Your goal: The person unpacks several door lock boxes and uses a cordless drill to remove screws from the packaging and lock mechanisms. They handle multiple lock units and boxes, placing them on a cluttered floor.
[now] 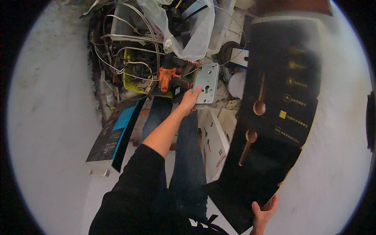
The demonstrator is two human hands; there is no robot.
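My left hand (190, 101) reaches out at the middle, its thumb over the near edge of a flat silver mortise lock case (212, 83). The case has a keyhole-shaped opening and several small holes, and my fingers are mostly hidden under it. At the lower right my right hand (266, 211) grips the edge of a long black display board (270, 113), thumb on its face. Two spoon-shaped cutouts and a column of small gold symbols mark the board, which is tilted, with worn edges. Just left of the lock case lies an orange and black cordless drill (166, 76).
Tangled cables (147, 51) and a clear plastic bag (194, 39) crowd the far side. A white panel (213, 145) with slots leans beside the board. To the left is a black and blue box (117, 133). A white round container (236, 85) sits behind the board.
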